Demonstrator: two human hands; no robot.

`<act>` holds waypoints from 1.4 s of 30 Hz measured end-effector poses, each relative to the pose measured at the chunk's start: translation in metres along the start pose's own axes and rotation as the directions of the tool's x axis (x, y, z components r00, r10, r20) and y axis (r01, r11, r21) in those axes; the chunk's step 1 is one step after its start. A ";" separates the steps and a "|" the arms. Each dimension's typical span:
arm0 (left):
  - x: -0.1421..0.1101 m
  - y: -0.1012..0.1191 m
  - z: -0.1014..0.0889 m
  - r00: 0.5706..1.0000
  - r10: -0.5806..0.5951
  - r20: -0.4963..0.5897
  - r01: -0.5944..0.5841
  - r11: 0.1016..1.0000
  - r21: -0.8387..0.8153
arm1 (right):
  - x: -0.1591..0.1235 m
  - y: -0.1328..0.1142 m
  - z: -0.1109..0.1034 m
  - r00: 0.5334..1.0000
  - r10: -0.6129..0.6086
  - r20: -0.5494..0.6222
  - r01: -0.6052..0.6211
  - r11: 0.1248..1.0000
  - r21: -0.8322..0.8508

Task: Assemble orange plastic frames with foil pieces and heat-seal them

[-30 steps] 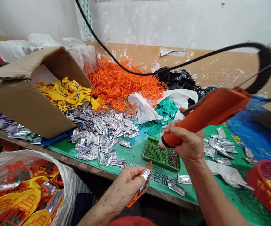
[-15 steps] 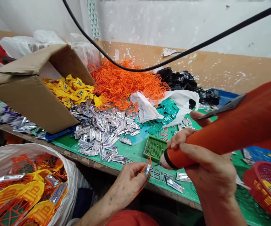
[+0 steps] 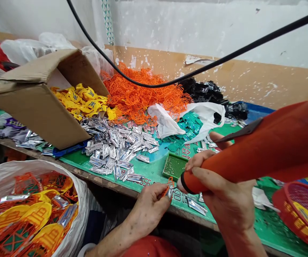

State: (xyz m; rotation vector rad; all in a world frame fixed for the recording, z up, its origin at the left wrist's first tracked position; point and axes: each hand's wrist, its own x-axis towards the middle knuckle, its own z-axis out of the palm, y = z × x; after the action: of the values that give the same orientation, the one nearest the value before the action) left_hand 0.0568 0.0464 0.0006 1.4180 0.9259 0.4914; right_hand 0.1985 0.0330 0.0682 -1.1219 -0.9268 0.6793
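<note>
My right hand (image 3: 220, 189) is wrapped round a thick orange electric screwdriver (image 3: 253, 150), whose tip points left and down. That tip meets a small orange frame with a silver plate (image 3: 168, 189), which my left hand (image 3: 150, 207) pinches at the table's front edge. A black cable (image 3: 148, 84) runs from the tool up and across the view. Just behind the tip lies a green perforated screw tray (image 3: 174, 166).
On the green mat (image 3: 154, 169) lie piles of silver plates (image 3: 116, 146), orange frames (image 3: 140, 92), yellow parts (image 3: 79, 101), teal parts (image 3: 188, 126) and black parts (image 3: 207, 91). A tipped cardboard box (image 3: 41, 103) stands left, a white sack of assembled parts (image 3: 30, 210) below, a red basket (image 3: 301, 210) right.
The screwdriver has swung down from the screw tray to the frame in my left hand. My left hand has turned the frame up toward the tip. The camera has moved closer.
</note>
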 end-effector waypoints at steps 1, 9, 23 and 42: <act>0.000 -0.001 0.000 1.000 -0.001 0.003 0.001 1.000 -0.003 | 0.000 0.000 0.000 1.000 -0.001 0.000 0.001 1.000 -0.004; 0.001 -0.001 -0.002 1.000 -0.008 0.010 0.008 1.000 0.000 | -0.001 0.002 0.004 1.000 0.027 -0.015 -0.027 0.999 0.036; -0.002 0.001 -0.002 0.999 0.030 0.012 -0.030 0.998 0.052 | 0.002 0.004 -0.002 0.996 0.086 0.035 -0.090 0.990 0.113; -0.006 -0.002 0.000 0.999 0.051 -0.003 -0.050 0.996 0.077 | -0.002 0.003 -0.003 0.998 0.059 0.012 -0.060 0.983 0.174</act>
State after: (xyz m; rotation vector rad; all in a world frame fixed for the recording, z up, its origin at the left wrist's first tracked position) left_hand 0.0525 0.0418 0.0006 1.5136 0.9231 0.5018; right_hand 0.2001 0.0304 0.0646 -0.9949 -0.8255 0.7983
